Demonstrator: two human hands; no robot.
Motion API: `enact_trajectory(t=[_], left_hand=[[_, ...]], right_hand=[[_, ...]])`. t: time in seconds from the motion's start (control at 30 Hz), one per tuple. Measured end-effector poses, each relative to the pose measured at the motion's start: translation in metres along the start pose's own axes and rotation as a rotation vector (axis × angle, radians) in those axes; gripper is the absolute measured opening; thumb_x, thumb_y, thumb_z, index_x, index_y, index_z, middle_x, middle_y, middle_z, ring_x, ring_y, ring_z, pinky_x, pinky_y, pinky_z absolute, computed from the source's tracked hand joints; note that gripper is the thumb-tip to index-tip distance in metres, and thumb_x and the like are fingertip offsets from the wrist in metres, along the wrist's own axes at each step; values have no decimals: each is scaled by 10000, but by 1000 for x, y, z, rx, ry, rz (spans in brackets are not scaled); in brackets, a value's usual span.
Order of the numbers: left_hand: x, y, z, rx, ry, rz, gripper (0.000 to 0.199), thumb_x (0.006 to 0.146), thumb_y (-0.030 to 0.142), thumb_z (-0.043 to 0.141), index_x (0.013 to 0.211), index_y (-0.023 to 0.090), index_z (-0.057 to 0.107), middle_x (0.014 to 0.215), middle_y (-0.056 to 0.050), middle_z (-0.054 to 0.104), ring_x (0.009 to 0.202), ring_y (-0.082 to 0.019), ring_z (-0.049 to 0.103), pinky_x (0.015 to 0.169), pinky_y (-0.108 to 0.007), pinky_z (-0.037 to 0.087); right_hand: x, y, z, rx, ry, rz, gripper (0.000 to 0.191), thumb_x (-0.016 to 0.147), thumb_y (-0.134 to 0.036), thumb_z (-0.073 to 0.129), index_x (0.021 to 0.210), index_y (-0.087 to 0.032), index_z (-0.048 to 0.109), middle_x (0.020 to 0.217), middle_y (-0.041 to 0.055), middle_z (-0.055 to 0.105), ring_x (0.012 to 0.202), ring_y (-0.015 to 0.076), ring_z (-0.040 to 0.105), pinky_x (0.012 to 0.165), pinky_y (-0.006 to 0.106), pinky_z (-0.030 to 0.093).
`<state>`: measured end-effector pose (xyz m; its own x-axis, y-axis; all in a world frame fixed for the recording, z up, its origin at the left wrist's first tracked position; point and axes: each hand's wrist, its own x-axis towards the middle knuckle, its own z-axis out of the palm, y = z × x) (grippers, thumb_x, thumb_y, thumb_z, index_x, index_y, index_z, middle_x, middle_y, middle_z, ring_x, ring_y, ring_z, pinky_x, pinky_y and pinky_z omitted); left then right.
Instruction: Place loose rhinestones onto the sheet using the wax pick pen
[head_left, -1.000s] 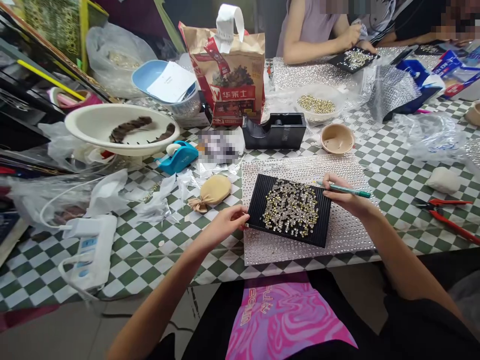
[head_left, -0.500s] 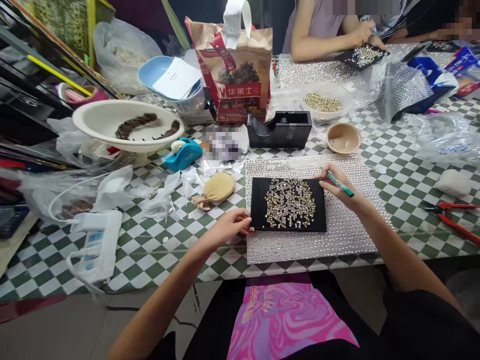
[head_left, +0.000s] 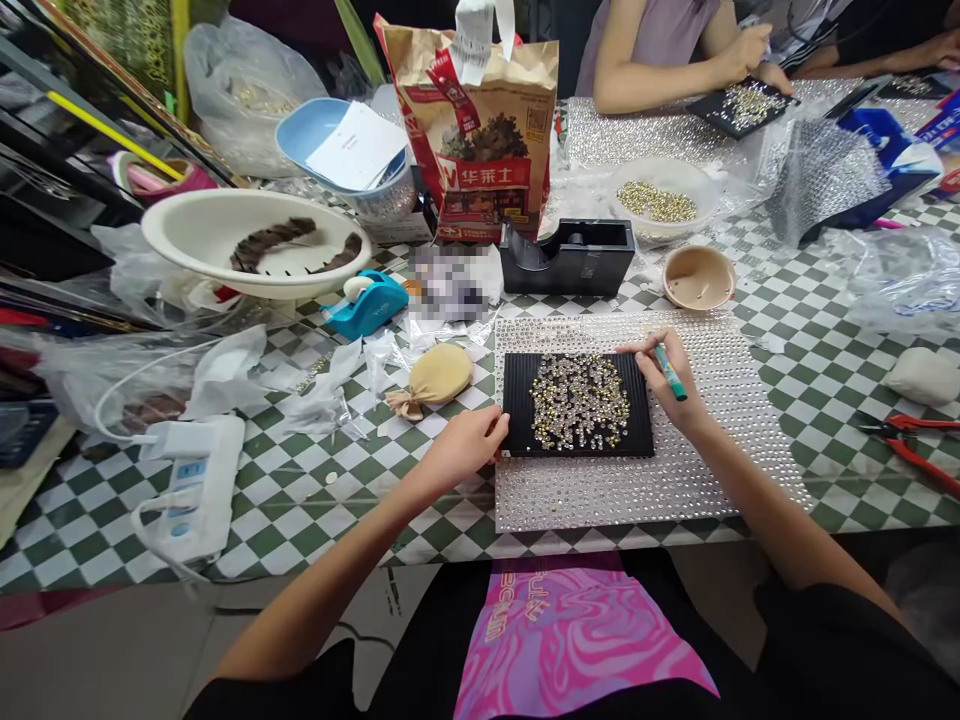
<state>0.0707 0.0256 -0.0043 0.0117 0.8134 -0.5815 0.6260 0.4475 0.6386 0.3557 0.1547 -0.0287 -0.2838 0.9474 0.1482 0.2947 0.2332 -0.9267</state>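
A black ridged tray [head_left: 640,420] covered with small gold and clear rhinestones [head_left: 577,405] lies on a sheet of rhinestone rows [head_left: 600,500]. At its left edge, my left hand [head_left: 476,438] pinches the tray's side between thumb and fingers. My right hand [head_left: 671,375] is closed around a green pen-like stick [head_left: 670,372], and its fingertips are at the tray's top right corner. Left of the tray sits a tan tied pouch [head_left: 441,375]. Beyond the sheet stands a small beige bowl [head_left: 700,278] with a few stones in it.
A black tape dispenser [head_left: 568,258], a paper bag [head_left: 480,140] and a bowl of gold beads [head_left: 664,200] stand behind. Red-handled pliers [head_left: 919,440] lie right, a power strip [head_left: 199,490] left. Across the table, a person's hands [head_left: 750,60] work over another black tray.
My right hand has shifted slightly left along the tray's top edge, and the stick is held more upright. My left hand has moved up the left edge. The view has shifted a little.
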Motion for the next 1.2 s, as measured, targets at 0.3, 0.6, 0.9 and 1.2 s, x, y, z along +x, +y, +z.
enact_trajectory(t=[0.3,0.6,0.9,1.2], left_hand=[[3,4,9,210,138,49,360,960,437,605,1197,166,618,1210,-90,647,1070,-196,646,953,-411,590],[4,7,22,393,191,-10,372,955,434,616,1199,152,613,1186,-89,653,1052,-197,653,933,-410,597],[-19,16,25,574,330,333,291,978,406,585,1056,129,630,917,-30,661,781,-119,636,733,-285,585],[5,92,142,680,78,1437,299,1015,221,420,1053,168,712,1117,-73,751,1028,-133,689,913,-241,532]], right_hand=[[-11,2,11,26,22,-42,189,946,-327,513,977,-275,334,1234,100,676,1313,265,599,1141,544,401],[-16,0,18,-2,-79,-90,174,976,-320,500,994,-289,330,1416,106,616,1457,253,468,1232,614,319],[-7,-18,-2,-14,105,-157,136,1022,-401,440,1110,-307,483,1245,59,692,1233,254,634,1135,563,424],[8,-9,7,61,92,-104,264,977,-467,527,940,-237,650,746,3,602,619,119,553,558,286,477]])
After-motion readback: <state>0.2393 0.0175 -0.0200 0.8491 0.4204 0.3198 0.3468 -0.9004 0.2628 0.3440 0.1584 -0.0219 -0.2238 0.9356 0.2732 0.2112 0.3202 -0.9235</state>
